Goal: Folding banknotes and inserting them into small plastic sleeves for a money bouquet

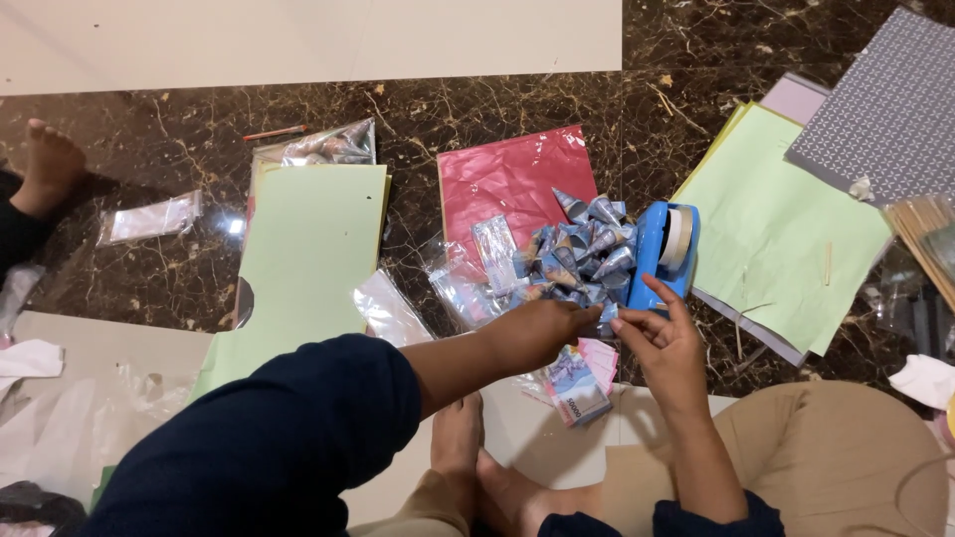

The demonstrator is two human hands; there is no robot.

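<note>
Left hand (537,333) fingers curled together, pinching at a small folded paper cone (604,316); right hand (665,343) fingers loosely apart just beside it, holding nothing I can make out. Just beyond the fingertips, a pile of blue-grey cones (582,254) on the floor, touching a blue tape dispenser (665,244). Risk, as I judge it: a nudge scatters the loose pile, or the fold springs open. Banknotes (577,383) lie below the wrists.

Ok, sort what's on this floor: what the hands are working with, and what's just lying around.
In use:
- left hand and right hand at the pile of folded banknote cones
- blue tape dispenser
- flat banknotes

Lying about:
- red paper
- green paper sheets
- grey patterned sheet
- wooden skewers
</note>
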